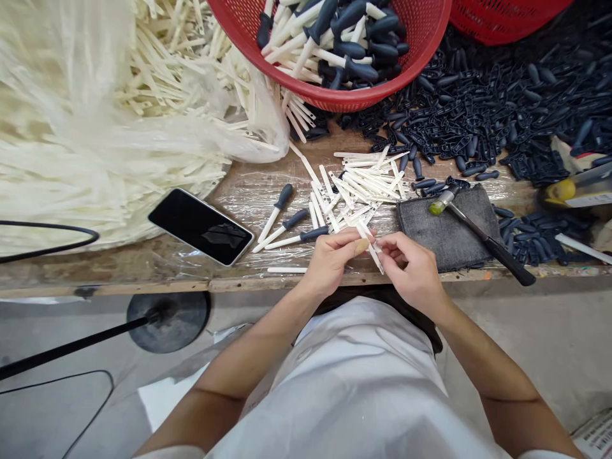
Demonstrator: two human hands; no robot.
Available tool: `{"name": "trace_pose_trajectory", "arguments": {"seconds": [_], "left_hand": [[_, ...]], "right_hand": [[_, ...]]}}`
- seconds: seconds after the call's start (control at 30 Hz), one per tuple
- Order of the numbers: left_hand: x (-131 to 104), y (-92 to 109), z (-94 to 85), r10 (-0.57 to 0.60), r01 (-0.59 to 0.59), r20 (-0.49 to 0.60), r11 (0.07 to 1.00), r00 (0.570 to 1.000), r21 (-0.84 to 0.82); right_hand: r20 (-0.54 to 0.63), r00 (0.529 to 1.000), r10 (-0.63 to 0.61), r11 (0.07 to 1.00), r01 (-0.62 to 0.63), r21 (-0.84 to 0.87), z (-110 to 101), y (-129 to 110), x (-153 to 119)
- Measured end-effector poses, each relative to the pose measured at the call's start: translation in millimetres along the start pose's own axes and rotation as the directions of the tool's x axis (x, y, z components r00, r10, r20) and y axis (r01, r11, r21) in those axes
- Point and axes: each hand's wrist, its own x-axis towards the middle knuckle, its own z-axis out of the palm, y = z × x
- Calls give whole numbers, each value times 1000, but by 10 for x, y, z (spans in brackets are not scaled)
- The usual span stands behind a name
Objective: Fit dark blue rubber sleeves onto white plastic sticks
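Fingers [359,243] of both hands pinch one thin white plastic strip [373,250] near the front edge of the wooden tabletop [143,264], directly in front of the person's body. Left hand [329,261] closes thumb and forefinger on the strip's upper end, while the right hand [411,268] curls around its lower end; the strip slants between them, raised just above the tabletop. Just beyond the hands lies a loose pile of white strips [368,182], and to its left three finished pieces with dark handles [287,226] lie side by side. A black phone [201,226] rests face up farther left. A grey cloth pad [449,226] sits just right of the hands with a hammer [478,233] across it. A red basket [335,51] of assembled pieces stands at the back, beside a heap of dark handles [502,102].
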Motion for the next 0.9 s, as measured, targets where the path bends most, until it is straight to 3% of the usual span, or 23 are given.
{"name": "trace_pose_trajectory", "arguments": {"seconds": [0.07, 0.2, 0.27, 0.33, 0.43, 0.5, 0.9], "left_hand": [[7, -20, 81, -4, 3, -16, 999, 1000, -33], [10, -21, 196, -14, 16, 32, 998, 999, -54], [12, -4, 223, -13, 15, 39, 998, 999, -63], [14, 16, 236, 2, -1, 28, 999, 1000, -37], [12, 39, 248, 22, -23, 26, 999, 999, 34], [6, 45, 256, 19, -21, 28, 998, 999, 64], [-21, 22, 279, -5, -5, 63, 987, 998, 161]], "right_hand": [[-27, 998, -62, 998, 62, 7, -14, 18, -32], [-147, 968, -203, 969, 178, -170, -45, 50, -74], [-220, 961, -168, 979, 136, -153, -76, 61, -86], [-259, 964, -62, 998, 59, -20, -111, 71, -90], [-178, 981, 77, 971, -33, 235, -147, 93, -87], [-108, 988, 107, 946, -68, 317, -154, 113, -86], [-74, 995, 62, 958, -38, 284, -181, 148, -104]]}}
